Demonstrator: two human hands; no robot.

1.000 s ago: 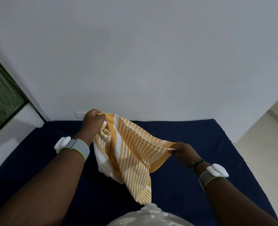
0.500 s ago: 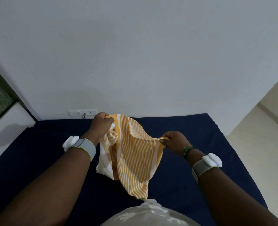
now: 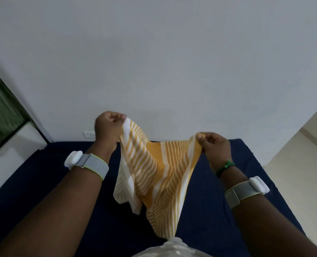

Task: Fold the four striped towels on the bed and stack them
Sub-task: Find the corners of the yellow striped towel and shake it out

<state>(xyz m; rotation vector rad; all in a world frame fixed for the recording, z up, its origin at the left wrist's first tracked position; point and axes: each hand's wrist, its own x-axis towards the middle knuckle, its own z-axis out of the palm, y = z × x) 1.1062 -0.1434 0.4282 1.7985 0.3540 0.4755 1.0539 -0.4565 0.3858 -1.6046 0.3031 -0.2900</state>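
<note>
Yellow-striped towel (image 3: 159, 175) held up over the bed (image 3: 33, 175).
Left hand (image 3: 107, 127) and right hand (image 3: 214, 145) each pinch a top corner.

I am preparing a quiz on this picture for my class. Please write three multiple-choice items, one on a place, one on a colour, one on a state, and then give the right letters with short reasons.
1. Where is the striped towel?
A. flat on the bed
B. held up above the bed
C. on the floor

2. What colour are its stripes?
A. yellow and white
B. blue and white
C. red and black

3. How do the hands hold it?
A. only the left grips
B. both lie open
C. each pinches an upper part

Key: 1 B, the striped towel hangs over the navy bed. 2 A, yellow and white bands show. 3 C, the left hand and the right hand each pinch its cloth.
</note>
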